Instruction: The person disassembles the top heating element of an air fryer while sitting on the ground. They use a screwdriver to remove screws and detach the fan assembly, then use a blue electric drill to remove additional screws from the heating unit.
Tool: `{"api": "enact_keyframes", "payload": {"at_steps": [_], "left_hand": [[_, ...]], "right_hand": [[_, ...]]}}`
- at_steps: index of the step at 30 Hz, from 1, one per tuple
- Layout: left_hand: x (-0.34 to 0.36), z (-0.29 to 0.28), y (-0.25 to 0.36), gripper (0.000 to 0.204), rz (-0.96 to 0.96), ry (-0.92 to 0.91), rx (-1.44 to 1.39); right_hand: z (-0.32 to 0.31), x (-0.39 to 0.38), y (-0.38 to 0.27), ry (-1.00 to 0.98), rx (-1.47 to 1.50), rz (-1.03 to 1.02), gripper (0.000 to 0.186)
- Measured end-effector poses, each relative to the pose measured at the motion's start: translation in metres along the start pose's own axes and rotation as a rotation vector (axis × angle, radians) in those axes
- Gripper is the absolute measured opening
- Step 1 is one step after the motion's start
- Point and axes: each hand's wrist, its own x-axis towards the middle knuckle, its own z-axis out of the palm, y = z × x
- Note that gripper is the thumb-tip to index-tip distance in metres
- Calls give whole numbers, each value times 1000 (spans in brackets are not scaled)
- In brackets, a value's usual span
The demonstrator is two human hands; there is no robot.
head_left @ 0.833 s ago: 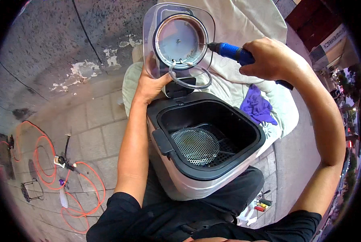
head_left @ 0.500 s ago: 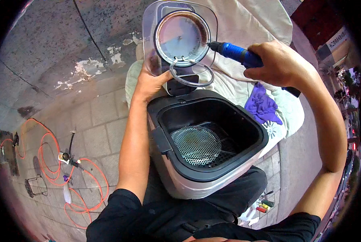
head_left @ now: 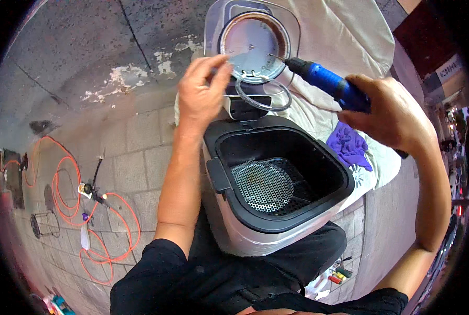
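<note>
An air-fryer-like appliance (head_left: 240,231), with a black square cavity and pale body, rests over my legs. Its clear-edged lid (head_left: 210,31) stands raised at the far side, with a round metal recess (head_left: 247,37) in its underside. From the recess hangs a loose heating ring (head_left: 266,107). My right hand (head_left: 394,113) grips a blue electric screwdriver (head_left: 326,81), its thin bit pointing left across the recess's right edge. In front of the lid's lower left is my left hand (head_left: 200,94), fingers curled and fingertips drawn together; anything between them is too small to make out.
A round perforated metal plate (head_left: 263,186) lies inside the cavity. Pale cloth (head_left: 344,37) drapes behind the lid, with a purple cloth (head_left: 348,146) to the right. An orange hose (head_left: 132,223) coils on the paving at left. Screwdrivers (head_left: 339,275) lie by my right knee.
My left hand has let go of the lid's lower left edge and come up in front of it. The screwdriver has backed off to the right and down, uncovering its bit.
</note>
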Motion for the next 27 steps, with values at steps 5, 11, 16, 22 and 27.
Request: {"api": "enact_keyframes", "payload": {"at_steps": [5,11,16,22,27], "left_hand": [[-5,3,13,33,3,-118,46],[-6,4,9,31,70,-148,52],[-5,2,10,16,110,-186,-33],[-10,-10,-1,12,-206,-34,-141],[1,-51,-30,28,-587,123,-917]], "right_hand": [[3,-20,-13,75,10,-66,33],[0,-38,-28,73,42,-117,40],[-3,-36,-32,-39,16,-104,54],[-4,-20,-25,-117,57,-57,59],[17,5,-8,-79,174,0,55]]}}
